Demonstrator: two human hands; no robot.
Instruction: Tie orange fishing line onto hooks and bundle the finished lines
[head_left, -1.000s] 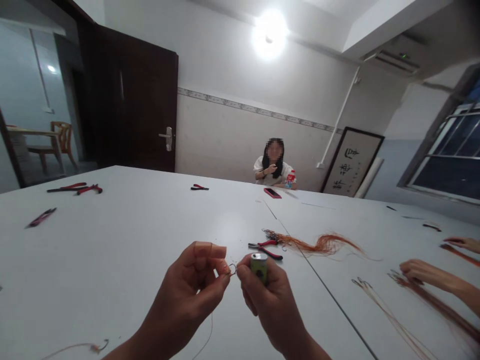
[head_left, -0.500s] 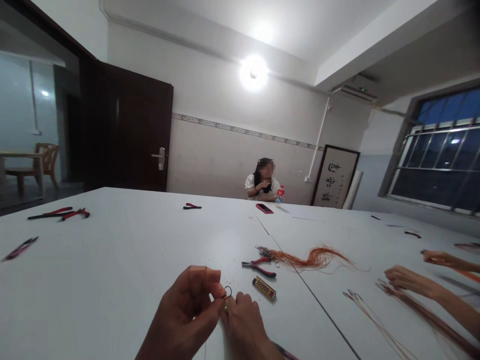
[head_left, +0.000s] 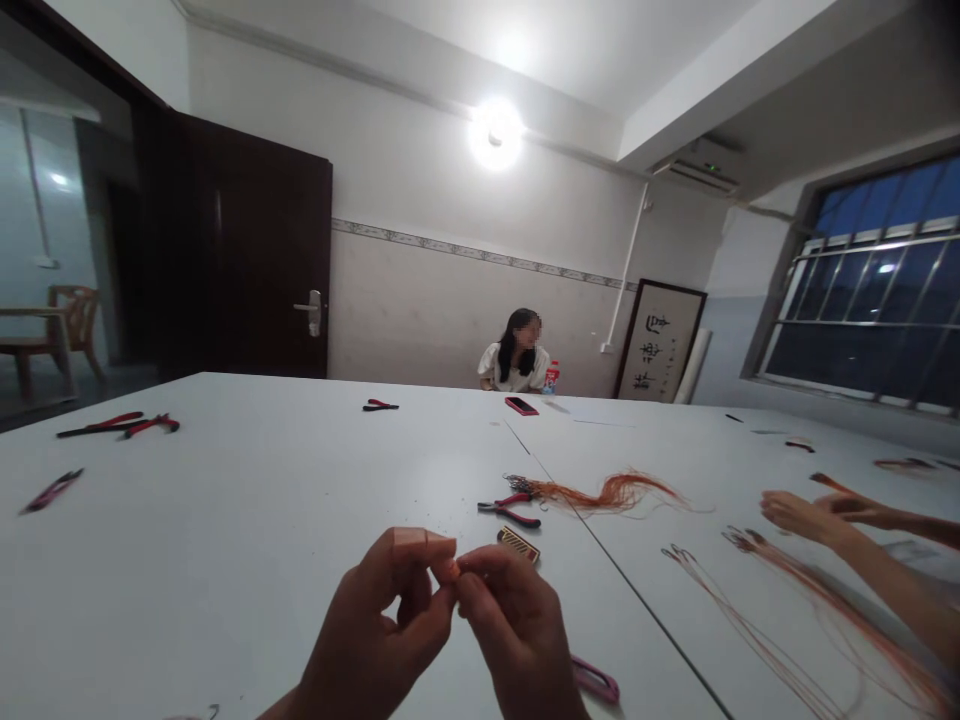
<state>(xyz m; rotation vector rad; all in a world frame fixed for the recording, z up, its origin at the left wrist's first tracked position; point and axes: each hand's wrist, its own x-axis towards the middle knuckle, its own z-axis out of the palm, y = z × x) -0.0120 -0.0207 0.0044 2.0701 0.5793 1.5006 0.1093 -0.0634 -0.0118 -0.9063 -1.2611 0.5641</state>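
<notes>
The left hand [head_left: 375, 625] and right hand [head_left: 510, 625] pinch closely at the fingertips around something small, too hidden to identify, while a loose orange thread bundle [head_left: 615, 490] and red-handled pliers [head_left: 508, 510] lie apart on the white table [head_left: 225, 500], apparently unused for now.

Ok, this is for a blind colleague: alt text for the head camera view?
The left hand and right hand pinch something small and orange above a white table, near red-handled pliers and orange threads. A co-worker's hands reach in at right.
</notes>
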